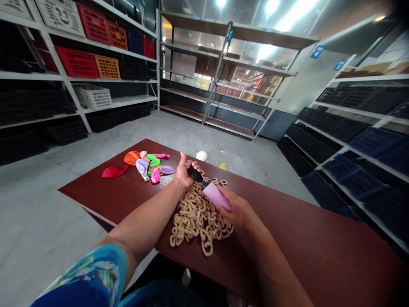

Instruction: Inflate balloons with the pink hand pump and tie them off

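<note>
In the head view, a pink cylinder with a black, strand-like end (214, 195) is held tilted over the table. My right hand (234, 207) is closed around its pink body. At the black end, my left hand (186, 172) curls its fingers, thumb raised. Below both hands lies a heap of beige-brown looped rings (193, 215), partly hidden by the cylinder and my hands. To the left sits a loose pile of limp, coloured balloons (143, 164), with a red balloon (114, 172) at its left edge.
The dark red-brown table (105, 194) spans the front. Beyond its far edge, a pale round object (201, 155) and a yellow object (223, 165) show against the grey floor. Shelves with crates (79, 64) stand left, dark bins (338, 123) right, metal racks (223, 55) behind.
</note>
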Demonstrator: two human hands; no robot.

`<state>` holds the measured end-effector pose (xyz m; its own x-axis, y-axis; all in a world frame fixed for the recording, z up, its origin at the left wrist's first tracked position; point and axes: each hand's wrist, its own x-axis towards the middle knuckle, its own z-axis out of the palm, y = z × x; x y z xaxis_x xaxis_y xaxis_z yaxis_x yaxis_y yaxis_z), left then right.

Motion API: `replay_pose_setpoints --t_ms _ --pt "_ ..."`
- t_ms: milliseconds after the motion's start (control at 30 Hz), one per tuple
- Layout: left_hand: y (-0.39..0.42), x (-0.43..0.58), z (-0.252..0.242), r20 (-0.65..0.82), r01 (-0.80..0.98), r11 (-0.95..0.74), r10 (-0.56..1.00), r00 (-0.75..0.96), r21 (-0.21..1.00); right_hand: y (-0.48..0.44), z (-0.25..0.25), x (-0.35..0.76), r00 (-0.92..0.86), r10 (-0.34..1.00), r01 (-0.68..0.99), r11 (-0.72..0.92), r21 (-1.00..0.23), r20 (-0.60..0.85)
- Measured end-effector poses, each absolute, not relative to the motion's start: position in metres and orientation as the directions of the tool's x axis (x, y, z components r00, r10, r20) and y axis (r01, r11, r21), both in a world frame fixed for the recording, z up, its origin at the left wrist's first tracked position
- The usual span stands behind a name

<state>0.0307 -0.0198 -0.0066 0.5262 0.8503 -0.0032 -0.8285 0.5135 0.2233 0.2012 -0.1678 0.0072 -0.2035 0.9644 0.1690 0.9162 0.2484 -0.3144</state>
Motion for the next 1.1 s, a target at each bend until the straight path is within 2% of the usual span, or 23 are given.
replay_pose_setpoints --t_ms 133,400,667,933,1100 --pt "-0.018 0.031 -0.010 -0.012 -0.840 0.490 0.865 0.502 0.232 -0.168 0.008 0.201 -0.186 0.964 0.921 0.238 -0.309 0.187" --pt "-0.012 0.036 -0.016 -0.088 -0.775 0.464 0.875 0.476 0.429 -0.167 0.003 0.205 -0.177 0.973 0.940 0.213 -0.268 0.151" --pt "0.000 0.022 -0.007 -0.040 -0.878 0.262 0.962 0.269 0.401 -0.167 0.003 0.210 -0.069 0.983 0.968 0.107 -0.225 0.170" --pt "-0.010 0.029 -0.011 -0.152 -0.833 0.334 0.943 0.297 0.441 -0.168 0.005 0.206 0.001 0.974 0.992 0.028 -0.124 0.225" --pt "-0.016 0.029 -0.005 -0.073 -0.838 0.377 0.922 0.380 0.395 -0.168 0.004 0.203 0.014 0.976 0.994 0.009 -0.107 0.219"
